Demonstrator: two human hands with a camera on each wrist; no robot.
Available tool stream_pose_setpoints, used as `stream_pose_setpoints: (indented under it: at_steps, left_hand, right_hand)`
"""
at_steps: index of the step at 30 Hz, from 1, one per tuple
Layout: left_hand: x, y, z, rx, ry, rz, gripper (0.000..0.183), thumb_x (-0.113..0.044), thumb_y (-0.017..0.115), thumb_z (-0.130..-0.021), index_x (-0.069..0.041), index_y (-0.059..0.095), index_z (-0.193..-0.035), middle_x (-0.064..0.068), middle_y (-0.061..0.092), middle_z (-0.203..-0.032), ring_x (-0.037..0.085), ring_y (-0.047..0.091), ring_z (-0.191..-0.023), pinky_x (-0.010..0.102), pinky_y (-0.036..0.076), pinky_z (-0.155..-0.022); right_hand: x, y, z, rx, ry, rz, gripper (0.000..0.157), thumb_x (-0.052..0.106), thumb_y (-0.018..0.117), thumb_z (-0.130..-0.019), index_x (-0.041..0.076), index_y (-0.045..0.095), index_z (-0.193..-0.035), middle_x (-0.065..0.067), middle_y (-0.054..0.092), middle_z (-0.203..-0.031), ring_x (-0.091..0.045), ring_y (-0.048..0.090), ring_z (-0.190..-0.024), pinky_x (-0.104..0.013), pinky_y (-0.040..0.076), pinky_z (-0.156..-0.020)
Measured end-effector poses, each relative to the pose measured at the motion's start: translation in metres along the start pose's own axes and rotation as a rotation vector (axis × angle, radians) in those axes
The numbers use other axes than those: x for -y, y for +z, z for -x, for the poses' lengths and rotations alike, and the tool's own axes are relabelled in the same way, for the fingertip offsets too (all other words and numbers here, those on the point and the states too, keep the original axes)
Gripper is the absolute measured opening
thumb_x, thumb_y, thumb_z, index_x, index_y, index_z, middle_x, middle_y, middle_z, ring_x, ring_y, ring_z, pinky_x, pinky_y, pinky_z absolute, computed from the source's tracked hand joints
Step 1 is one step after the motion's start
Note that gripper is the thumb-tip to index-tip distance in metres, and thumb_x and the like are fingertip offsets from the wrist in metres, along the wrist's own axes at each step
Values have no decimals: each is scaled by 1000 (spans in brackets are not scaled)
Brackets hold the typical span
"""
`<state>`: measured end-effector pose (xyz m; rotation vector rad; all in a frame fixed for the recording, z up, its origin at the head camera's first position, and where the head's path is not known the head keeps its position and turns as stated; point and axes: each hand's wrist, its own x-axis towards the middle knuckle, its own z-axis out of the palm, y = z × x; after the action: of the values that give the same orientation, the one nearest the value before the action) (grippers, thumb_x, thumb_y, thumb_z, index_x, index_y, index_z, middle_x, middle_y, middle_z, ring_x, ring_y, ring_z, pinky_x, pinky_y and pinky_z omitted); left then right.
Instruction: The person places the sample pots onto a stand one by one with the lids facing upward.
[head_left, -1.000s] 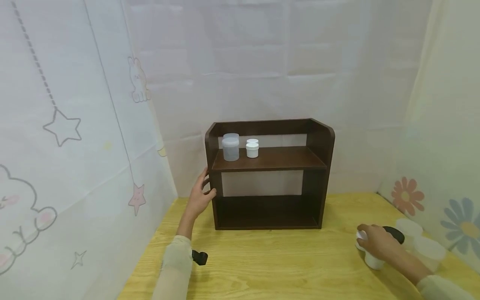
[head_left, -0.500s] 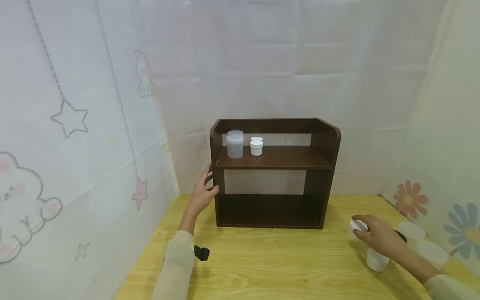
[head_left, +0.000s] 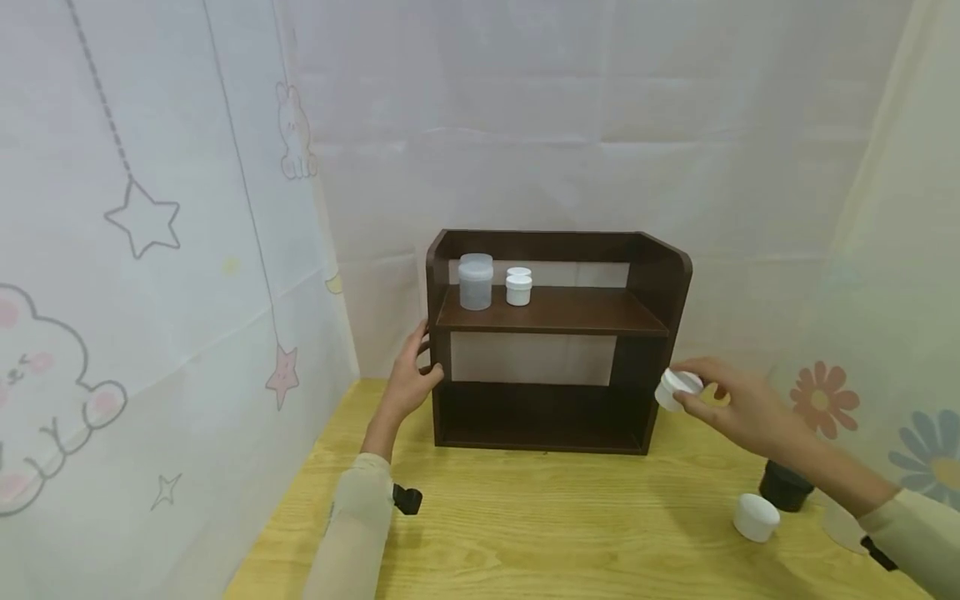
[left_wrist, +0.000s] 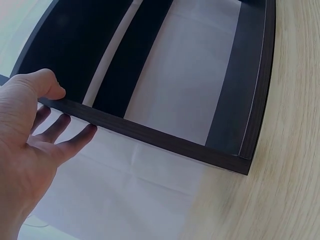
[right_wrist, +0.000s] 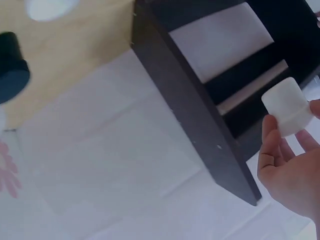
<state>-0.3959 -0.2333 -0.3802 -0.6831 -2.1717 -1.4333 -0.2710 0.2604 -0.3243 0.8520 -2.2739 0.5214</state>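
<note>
A dark brown two-tier shelf (head_left: 585, 308) stands on the table. My left hand (head_left: 408, 379) holds its left side panel, thumb at the front edge and fingers along the outside, as the left wrist view also shows. In my right hand (head_left: 753, 412) a small white lidded jar (head_left: 678, 390) is pinched between thumb and fingers, tilted, in front of the shelf's right side. The upper board carries a translucent jar (head_left: 476, 287) and a small white jar (head_left: 518, 292), each with another lid showing behind it.
On the yellow wood-grain table (head_left: 525, 517), to the right, sit a white jar (head_left: 756, 518) and a black jar (head_left: 785, 486). A pale translucent container (head_left: 843, 529) is partly hidden by my right forearm. Printed cloth hangs behind and at both sides.
My right hand has lifted the white jar from the table's right side and carried it up and left toward the shelf. My left hand stays on the side panel.
</note>
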Motion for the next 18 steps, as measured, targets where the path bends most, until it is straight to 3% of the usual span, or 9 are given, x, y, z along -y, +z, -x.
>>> stream_pose_setpoints:
  at_steps: [4,8,13,18]
  left_hand:
    - [0,0,-2,-12,11,-23,90,-1,60,-91,-29,16,-165,1,28,-162,32,38,-140,50,50,-96]
    - [-1,1,-2,-22,10,-36,91,1,60,-89,-23,17,-165,2,29,-161,31,39,-139,49,50,-95]
    - [-2,3,-3,-26,4,-48,92,4,59,-89,-29,17,-165,1,29,-161,30,39,-139,47,51,-94]
    - [0,4,-1,-36,18,-35,92,4,59,-89,-29,17,-164,0,30,-160,29,41,-138,45,53,-92]
  right_hand:
    - [9,-6,-38,-65,-2,-13,36,7,78,-88,8,71,-123,-4,69,-107,-13,54,-75,-27,46,-57]
    - [10,0,-72,-117,-14,-5,35,8,78,-89,5,71,-123,-9,69,-111,-17,57,-74,-20,45,-60]
    - [0,19,-106,-164,-7,-15,35,9,77,-90,0,70,-123,-15,68,-114,-23,61,-76,-12,42,-63]
    - [-15,37,-139,-116,105,-38,34,12,73,-94,-4,68,-124,-22,65,-115,-30,61,-86,-26,47,-67]
